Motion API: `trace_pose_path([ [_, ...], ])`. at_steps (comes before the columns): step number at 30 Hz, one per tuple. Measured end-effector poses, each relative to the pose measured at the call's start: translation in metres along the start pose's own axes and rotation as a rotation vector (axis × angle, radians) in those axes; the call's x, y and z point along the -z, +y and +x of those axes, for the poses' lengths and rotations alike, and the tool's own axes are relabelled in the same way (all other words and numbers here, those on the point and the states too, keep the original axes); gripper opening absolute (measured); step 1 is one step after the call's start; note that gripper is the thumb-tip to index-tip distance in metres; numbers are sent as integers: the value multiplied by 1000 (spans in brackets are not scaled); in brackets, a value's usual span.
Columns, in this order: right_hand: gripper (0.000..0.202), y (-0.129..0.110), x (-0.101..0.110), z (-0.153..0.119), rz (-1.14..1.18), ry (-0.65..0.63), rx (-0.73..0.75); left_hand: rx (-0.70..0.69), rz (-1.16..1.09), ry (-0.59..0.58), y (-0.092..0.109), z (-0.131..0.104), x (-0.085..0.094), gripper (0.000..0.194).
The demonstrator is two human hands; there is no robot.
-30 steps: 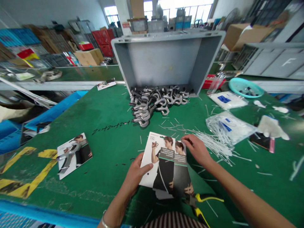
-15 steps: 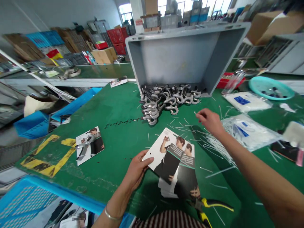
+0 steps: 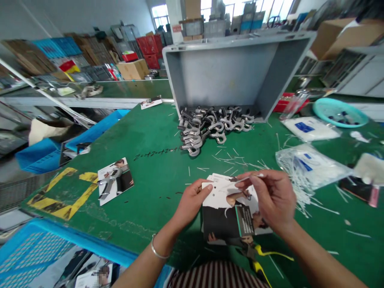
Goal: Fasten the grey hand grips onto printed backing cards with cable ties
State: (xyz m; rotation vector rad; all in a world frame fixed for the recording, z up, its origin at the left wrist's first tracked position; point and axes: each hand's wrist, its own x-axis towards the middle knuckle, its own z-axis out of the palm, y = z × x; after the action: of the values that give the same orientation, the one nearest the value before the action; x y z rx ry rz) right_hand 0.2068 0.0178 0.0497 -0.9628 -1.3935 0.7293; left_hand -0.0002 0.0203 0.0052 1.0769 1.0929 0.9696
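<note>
My left hand [image 3: 189, 205] grips a printed card [image 3: 220, 220] by its upper left corner, thumb on top beside small punched holes. More cards lie beneath it. In my right hand [image 3: 275, 200], thumb and fingers pinch a thin white cable tie [image 3: 254, 176] above the card's upper part. Diagonal cutters with yellow and black handles [image 3: 275, 253] lie at the cards' lower edge. To the left, a card [image 3: 109, 194] carries a grey-and-black hooked tool [image 3: 111, 178]. Several similar hooked tools [image 3: 192, 142] are piled ahead of my hands.
A grey crate [image 3: 228, 76] stands on its side behind the pile. At right are loose cable ties [image 3: 303, 196], a plastic bag of them [image 3: 315, 164] and a turquoise basin [image 3: 339, 112]. A blue basket [image 3: 75, 238] with carded tools sits at lower left.
My right hand has come in leftward and down from the loose ties to the card, carrying the tie. My left hand has turned the card and moved it slightly right.
</note>
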Motion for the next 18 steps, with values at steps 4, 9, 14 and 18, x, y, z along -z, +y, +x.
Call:
trace_pose_path([
  [4,9,1,-4,-7,-21,-9,42,-12,13,16,-2,-5,-2,39],
  [9,9,10,-7,-14,-71,-47,48,-46,33,34,-5,-9,0,34],
  [14,12,30,-16,-12,-237,-252,-41,-73,56,16,3,-5,-6,33],
  [18,13,42,-16,5,-200,-478,-207,-120,83,-9,11,7,-8,33],
])
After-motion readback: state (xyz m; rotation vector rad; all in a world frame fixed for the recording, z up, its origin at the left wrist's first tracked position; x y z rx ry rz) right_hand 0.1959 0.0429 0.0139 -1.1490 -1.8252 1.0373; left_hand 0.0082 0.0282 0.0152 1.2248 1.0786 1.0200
